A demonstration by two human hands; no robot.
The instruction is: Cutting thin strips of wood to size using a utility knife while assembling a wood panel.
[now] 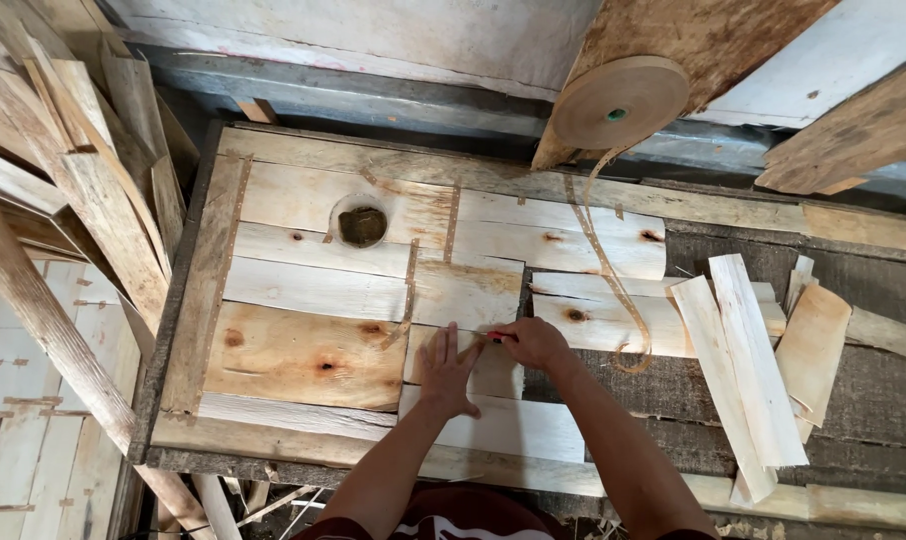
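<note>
My left hand [447,373] lies flat, fingers spread, on a pale veneer piece [493,425] in a patchwork sheet of thin wood pieces [313,290] joined with brown tape. My right hand [533,343] is closed around a small red-tipped tool [497,337] right beside the left, at the edge of a veneer strip [603,325]. A strand of brown paper tape [605,262] runs down from a large roll [618,102] at the back and curls near my right wrist.
Loose veneer strips [743,370] lie on the dark workbench [873,420] at the right. A knot hole [361,225] shows in the sheet. Long wood strips [83,190] lean at the left; taped sheets [33,440] lie below them.
</note>
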